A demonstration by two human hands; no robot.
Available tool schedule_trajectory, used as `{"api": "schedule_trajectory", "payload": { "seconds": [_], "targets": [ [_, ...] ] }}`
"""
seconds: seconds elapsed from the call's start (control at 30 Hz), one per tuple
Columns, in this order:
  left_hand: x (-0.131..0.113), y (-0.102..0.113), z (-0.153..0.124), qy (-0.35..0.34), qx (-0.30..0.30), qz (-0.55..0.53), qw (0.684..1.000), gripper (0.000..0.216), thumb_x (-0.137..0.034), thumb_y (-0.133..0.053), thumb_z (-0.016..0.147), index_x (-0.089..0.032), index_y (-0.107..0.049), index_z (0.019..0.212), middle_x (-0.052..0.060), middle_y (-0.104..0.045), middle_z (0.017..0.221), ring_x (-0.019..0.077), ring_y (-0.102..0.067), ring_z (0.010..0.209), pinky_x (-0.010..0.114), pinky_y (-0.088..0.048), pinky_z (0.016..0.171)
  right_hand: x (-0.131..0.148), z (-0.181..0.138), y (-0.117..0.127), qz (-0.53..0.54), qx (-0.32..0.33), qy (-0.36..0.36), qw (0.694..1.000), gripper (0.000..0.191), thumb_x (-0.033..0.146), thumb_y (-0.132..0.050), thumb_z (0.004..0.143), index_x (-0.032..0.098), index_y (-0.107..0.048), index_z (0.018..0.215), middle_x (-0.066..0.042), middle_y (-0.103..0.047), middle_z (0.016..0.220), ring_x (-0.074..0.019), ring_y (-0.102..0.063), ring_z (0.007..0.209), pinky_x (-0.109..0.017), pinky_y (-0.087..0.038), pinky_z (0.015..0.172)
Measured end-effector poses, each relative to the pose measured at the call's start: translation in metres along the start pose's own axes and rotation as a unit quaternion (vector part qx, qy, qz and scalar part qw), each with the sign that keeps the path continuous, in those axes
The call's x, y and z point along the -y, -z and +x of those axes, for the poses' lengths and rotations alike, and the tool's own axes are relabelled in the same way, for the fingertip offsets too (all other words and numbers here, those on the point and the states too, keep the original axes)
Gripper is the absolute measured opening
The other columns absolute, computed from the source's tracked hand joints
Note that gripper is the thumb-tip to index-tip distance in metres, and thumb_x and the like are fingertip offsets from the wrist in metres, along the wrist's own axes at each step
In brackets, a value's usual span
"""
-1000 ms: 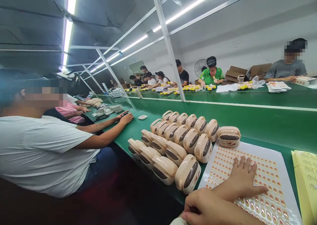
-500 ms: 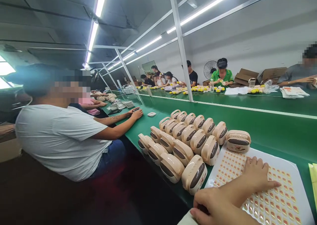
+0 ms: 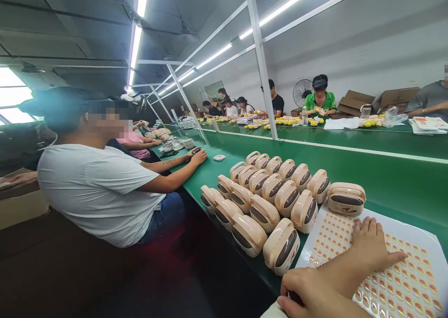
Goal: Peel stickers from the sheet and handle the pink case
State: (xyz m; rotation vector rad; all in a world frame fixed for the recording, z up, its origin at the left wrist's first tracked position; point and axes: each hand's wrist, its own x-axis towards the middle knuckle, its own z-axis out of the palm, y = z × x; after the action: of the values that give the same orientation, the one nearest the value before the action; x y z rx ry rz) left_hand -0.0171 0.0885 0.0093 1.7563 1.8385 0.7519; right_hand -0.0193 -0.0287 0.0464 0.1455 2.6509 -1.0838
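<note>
Green bench (image 3: pixel 206 172). Beige handled cases (image 3: pixel 266 207) in rows on it, just left of white sheet (image 3: pixel 430 239). Left hand (image 3: pixel 371 248) palm down on sheet, fingers a bit spread, thumb out. Right hand (image 3: pixel 308 287) curled over left forearm (image 3: pixel 345 272); can't tell if gripping. Lone case (image 3: pixel 346 192) at sheet's far edge. Small oval stickers (image 3: pixel 366 301) fill sheet in rows.

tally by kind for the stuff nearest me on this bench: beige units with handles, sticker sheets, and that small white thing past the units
beige handled units: 20
sticker sheet: 1 showing
small white item: 1
Total: 22
The stickers themselves are left uncounted, as the left hand hides some.
</note>
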Motion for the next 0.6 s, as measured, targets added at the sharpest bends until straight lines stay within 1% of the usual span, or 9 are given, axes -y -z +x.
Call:
{"api": "schedule_trajectory", "payload": {
  "seconds": [0.1, 0.2, 0.37, 0.47, 0.6],
  "targets": [
    [0.0012, 0.0038, -0.0007, 0.014, 0.002, 0.008, 1.000, 0.099, -0.070, -0.008, 0.073, 0.005, -0.016, 0.138, 0.021, -0.013, 0.147, 0.0247, -0.005, 0.137, 0.039, -0.001, 0.111, -0.0005, 0.0002, -0.0002, -0.002, 0.002, 0.002, 1.000, 0.024, 0.034, -0.048, 0.077, 0.019, -0.064, 0.088, -0.001, -0.060, 0.083, -0.0058, -0.042, 0.067, -0.017, -0.028, 0.062],
    [0.0013, 0.0067, -0.0020, 0.010, 0.002, 0.020, 1.000, 0.097, -0.068, -0.007, 0.075, 0.005, -0.018, 0.137, 0.021, -0.014, 0.147, 0.0242, -0.007, 0.137, 0.036, -0.002, 0.111, -0.0011, 0.0004, -0.0005, -0.002, -0.001, 0.002, 1.000, 0.023, 0.033, -0.048, 0.077, 0.019, -0.063, 0.088, -0.002, -0.059, 0.083, -0.0060, -0.042, 0.067, -0.017, -0.028, 0.062],
    [0.0009, 0.0075, -0.0032, 0.013, 0.013, 0.050, 0.999, 0.093, -0.066, -0.007, 0.078, 0.005, -0.017, 0.137, 0.021, -0.014, 0.147, 0.0243, -0.005, 0.137, 0.037, -0.003, 0.112, -0.0046, 0.0029, -0.0040, -0.002, -0.010, 0.019, 1.000, 0.022, 0.032, -0.049, 0.077, 0.018, -0.063, 0.087, -0.002, -0.058, 0.082, -0.0055, -0.040, 0.067, -0.016, -0.028, 0.061],
    [0.0014, 0.0075, -0.0034, 0.019, 0.014, 0.031, 0.999, 0.095, -0.068, -0.010, 0.076, 0.005, -0.017, 0.137, 0.021, -0.013, 0.147, 0.0237, -0.003, 0.137, 0.037, 0.000, 0.111, -0.0047, 0.0040, -0.0046, -0.006, -0.006, 0.015, 1.000, 0.022, 0.032, -0.050, 0.077, 0.017, -0.062, 0.087, -0.003, -0.057, 0.082, -0.0060, -0.041, 0.068, -0.017, -0.028, 0.062],
    [0.0029, 0.0063, -0.0023, 0.018, 0.010, -0.005, 1.000, 0.099, -0.070, -0.014, 0.074, 0.006, -0.018, 0.137, 0.021, -0.012, 0.147, 0.0234, -0.004, 0.137, 0.036, 0.000, 0.111, -0.0009, 0.0036, -0.0012, 0.004, 0.001, 0.008, 1.000, 0.021, 0.029, -0.050, 0.077, 0.017, -0.063, 0.088, -0.004, -0.057, 0.083, -0.0063, -0.041, 0.069, -0.016, -0.029, 0.062]
  ]
}}
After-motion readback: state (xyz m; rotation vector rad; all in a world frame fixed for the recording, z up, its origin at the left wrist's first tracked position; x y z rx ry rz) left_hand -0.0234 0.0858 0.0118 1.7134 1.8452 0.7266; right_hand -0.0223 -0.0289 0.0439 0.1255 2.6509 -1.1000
